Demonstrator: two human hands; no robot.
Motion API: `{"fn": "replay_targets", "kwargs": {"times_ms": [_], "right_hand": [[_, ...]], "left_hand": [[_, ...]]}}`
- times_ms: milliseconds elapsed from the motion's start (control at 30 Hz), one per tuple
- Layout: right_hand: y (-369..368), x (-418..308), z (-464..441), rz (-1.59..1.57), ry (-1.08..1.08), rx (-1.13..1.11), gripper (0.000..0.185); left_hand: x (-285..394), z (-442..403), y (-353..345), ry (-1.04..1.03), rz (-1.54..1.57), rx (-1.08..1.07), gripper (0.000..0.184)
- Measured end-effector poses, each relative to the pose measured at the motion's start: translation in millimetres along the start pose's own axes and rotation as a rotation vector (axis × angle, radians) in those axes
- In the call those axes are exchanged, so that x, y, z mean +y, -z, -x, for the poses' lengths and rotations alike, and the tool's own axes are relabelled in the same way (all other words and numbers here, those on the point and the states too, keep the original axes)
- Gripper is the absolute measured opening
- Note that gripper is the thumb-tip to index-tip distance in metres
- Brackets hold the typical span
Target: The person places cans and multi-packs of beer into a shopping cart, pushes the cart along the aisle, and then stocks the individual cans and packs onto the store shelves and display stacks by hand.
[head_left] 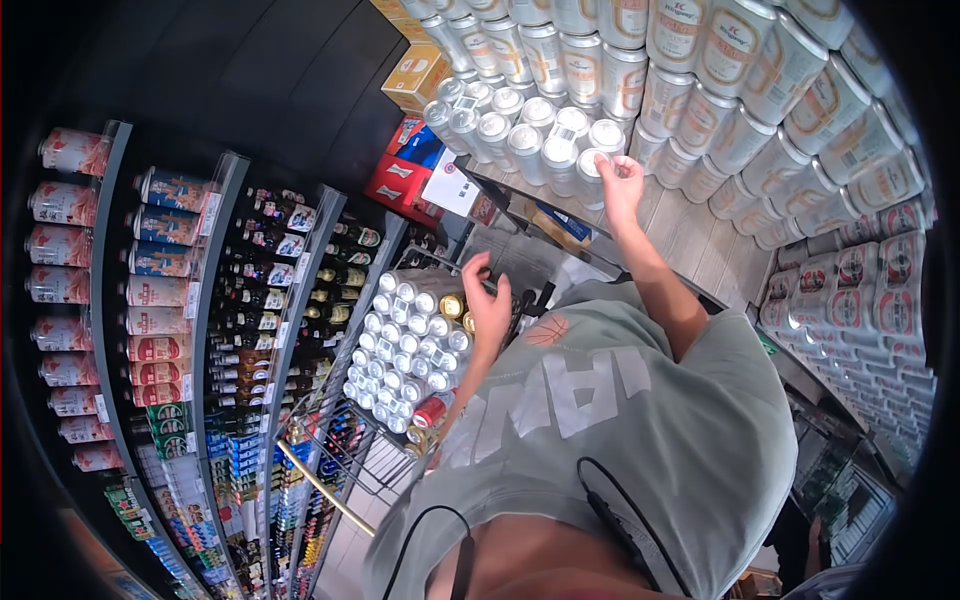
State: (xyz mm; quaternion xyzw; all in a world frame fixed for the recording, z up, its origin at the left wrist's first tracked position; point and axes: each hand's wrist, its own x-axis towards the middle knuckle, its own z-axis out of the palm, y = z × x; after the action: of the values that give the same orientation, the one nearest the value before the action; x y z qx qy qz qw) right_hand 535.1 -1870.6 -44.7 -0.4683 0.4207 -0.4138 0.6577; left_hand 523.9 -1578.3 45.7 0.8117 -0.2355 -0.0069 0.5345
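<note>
My right hand (622, 185) reaches to a grey shelf board, its fingers closed at the top of a silver can (592, 170) at the near corner of a group. Several more silver cans (525, 140) stand upright in rows beside it. My left hand (487, 305) is raised with bent fingers apart and holds nothing. Below and left of it, a wire shopping cart (360, 450) carries many silver cans (400, 340), tops facing me. Among these are gold cans (453, 306) and one red can (432, 410).
Tall stacks of white-and-gold cans (735, 45) line the back and right. Red-label can packs (850, 285) stand lower right. Shelves with cans (165, 240) and dark bottles (265, 260) run along the left. Red boxes (395, 180) and a yellow carton (415, 75) sit behind the cart.
</note>
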Motion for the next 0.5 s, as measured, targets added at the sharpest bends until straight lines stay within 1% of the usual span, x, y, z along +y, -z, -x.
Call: {"fn": "replay_targets", "kwargs": {"times_ms": [33, 67, 167, 200, 267, 300, 367, 400, 500], "right_hand": [[4, -7, 7, 0.079, 0.061, 0.009, 0.040], [7, -15, 13, 0.154, 0.123, 0.020, 0.039], [23, -35, 21, 0.133, 0.014, -0.014, 0.037], [31, -26, 16, 0.051, 0.050, -0.035, 0.036], [52, -29, 16, 0.008, 0.019, -0.060, 0.035], [62, -31, 17, -0.015, 0.005, -0.070, 0.034], [84, -33, 21, -0.106, -0.041, -0.091, 0.032], [93, -38, 23, -0.148, -0.061, -0.106, 0.031], [120, -54, 36, -0.122, -0.126, -0.083, 0.030]], "left_hand": [[12, -22, -11, -0.055, -0.009, -0.074, 0.043], [9, -41, -20, -0.060, 0.006, -0.126, 0.044], [13, -94, -46, -0.057, 0.029, -0.197, 0.044], [19, -109, -54, -0.043, 0.010, -0.207, 0.044], [30, -138, -71, -0.039, -0.033, -0.230, 0.043], [25, -153, -83, 0.037, -0.005, -0.258, 0.044], [25, -174, -109, 0.054, 0.001, -0.295, 0.046], [28, -183, -120, 0.066, -0.085, -0.326, 0.050], [39, -194, -145, 0.445, 0.135, -0.673, 0.051]]}}
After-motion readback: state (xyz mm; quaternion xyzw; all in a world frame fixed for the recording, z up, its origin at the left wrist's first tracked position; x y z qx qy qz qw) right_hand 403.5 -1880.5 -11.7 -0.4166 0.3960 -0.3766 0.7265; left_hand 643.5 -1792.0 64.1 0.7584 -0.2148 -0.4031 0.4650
